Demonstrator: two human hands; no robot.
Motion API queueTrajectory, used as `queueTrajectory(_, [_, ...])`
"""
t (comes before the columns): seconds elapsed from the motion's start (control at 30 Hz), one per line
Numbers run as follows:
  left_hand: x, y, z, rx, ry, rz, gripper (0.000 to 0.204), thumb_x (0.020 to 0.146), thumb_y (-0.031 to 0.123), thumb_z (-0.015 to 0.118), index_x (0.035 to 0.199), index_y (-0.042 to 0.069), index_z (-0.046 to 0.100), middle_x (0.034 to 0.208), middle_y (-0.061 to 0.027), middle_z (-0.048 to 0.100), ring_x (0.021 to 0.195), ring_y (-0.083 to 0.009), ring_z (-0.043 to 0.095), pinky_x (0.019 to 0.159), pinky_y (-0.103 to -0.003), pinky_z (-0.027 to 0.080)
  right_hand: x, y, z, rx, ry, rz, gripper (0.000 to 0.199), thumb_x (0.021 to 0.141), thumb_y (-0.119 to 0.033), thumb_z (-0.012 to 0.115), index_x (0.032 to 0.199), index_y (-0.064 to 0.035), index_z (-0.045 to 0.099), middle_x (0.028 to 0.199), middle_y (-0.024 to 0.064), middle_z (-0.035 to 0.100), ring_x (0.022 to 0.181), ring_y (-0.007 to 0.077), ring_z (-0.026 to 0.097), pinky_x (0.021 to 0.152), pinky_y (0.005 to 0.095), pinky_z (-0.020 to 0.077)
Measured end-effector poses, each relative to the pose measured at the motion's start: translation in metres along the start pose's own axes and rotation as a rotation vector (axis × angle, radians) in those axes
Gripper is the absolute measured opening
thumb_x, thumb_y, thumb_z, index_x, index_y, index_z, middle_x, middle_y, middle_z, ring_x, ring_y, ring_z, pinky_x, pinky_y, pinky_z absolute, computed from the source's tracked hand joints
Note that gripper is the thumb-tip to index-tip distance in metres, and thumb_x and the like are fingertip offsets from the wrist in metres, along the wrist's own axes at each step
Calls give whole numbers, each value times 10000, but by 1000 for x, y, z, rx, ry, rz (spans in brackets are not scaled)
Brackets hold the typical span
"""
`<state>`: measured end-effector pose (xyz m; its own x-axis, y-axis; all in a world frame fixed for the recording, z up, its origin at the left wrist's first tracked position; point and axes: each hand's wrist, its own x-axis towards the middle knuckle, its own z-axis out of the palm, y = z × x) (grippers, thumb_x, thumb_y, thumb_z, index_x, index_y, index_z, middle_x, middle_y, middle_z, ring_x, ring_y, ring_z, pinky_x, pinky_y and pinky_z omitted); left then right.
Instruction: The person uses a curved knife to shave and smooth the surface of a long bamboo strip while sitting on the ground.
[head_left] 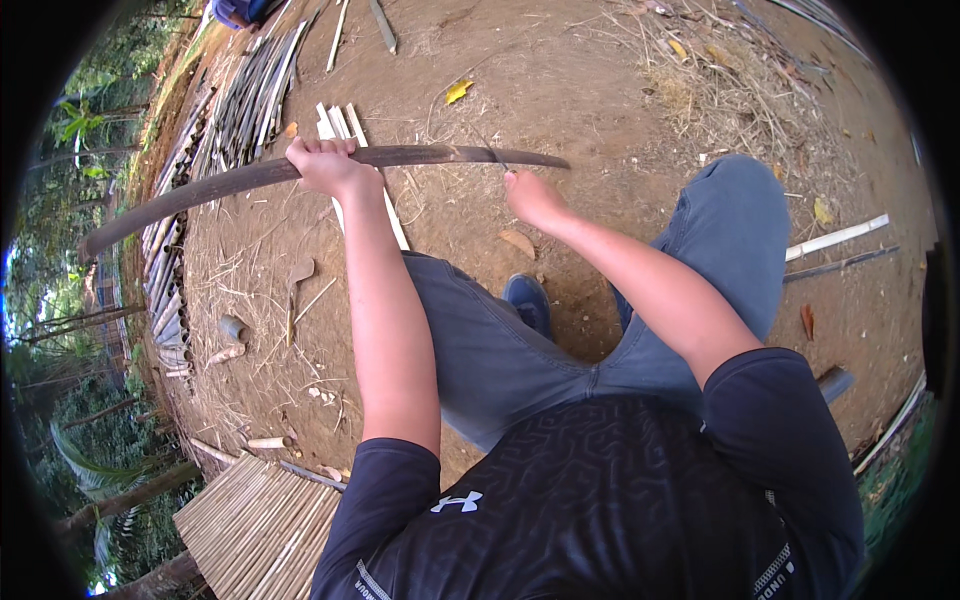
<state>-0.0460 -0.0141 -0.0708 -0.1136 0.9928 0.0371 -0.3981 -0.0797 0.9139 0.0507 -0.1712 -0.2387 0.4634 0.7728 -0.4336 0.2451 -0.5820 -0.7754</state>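
Bamboo strip (200,190): long, dark grey-brown, slightly bowed, lying across the view from the far left to above the knees, held off the bare dirt ground (560,90).
Stack of split bamboo slats (245,100): grey, weathered, lying along the left edge of the ground.
Woven bamboo panel (255,525): pale tan, ribbed, sitting at lower left.
White slats (340,125): thin, flat, lying under the strip.
Left hand (325,165): gripping the strip, fingers wrapping fully around it.
Yellow leaf (458,91): lying on the dirt.
Right hand (530,195): closing around a thin blade (490,150), its tip meeting the strip.
White stick (838,237): lying at right, beside the knee.
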Motion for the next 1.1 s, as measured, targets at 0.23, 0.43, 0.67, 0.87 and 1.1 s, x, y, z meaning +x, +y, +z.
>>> queueTrajectory(0.23, [-9,-5,15,7,6,-26,287,938,264,411,716,149,271,598,31,218,543,-123,217,550,-323,292,49,89,37,123,257,128,444,1036,-360,380,1092,15,610,1015,308,651,978,459,633,891,524,489])
queueTrajectory(0.43, [7,-8,2,-8,-46,-11,317,946,253,407,699,158,233,606,32,183,542,-128,186,542,-318,291,71,126,23,21,260,194,414,1017,-365,416,1110,-21,626,1114,266,651,1087,450,601,928,523,476])
queueTrajectory(0.67, [10,-1,-11,-7,-50,37,318,941,246,406,688,162,233,594,34,177,535,-121,184,535,-305,279,44,108,40,105,167,-3,424,1012,-368,427,1165,-30,632,1146,261,651,1107,424,608,947,510,479])
queueTrajectory(0.87, [9,-5,-3,-3,-54,45,319,940,246,402,680,163,236,584,41,172,525,-113,189,524,-295,264,68,165,45,109,264,294,409,1009,-392,420,1107,-69,651,1114,267,648,1089,438,596,952,524,464])
queueTrajectory(1.1, [10,-7,4,-26,-78,36,322,939,242,403,669,165,244,576,42,184,511,-113,200,518,-295,264,81,170,28,143,201,471,433,992,-376,453,1182,-24,620,1244,242,610,1178,399,577,989,479,473])
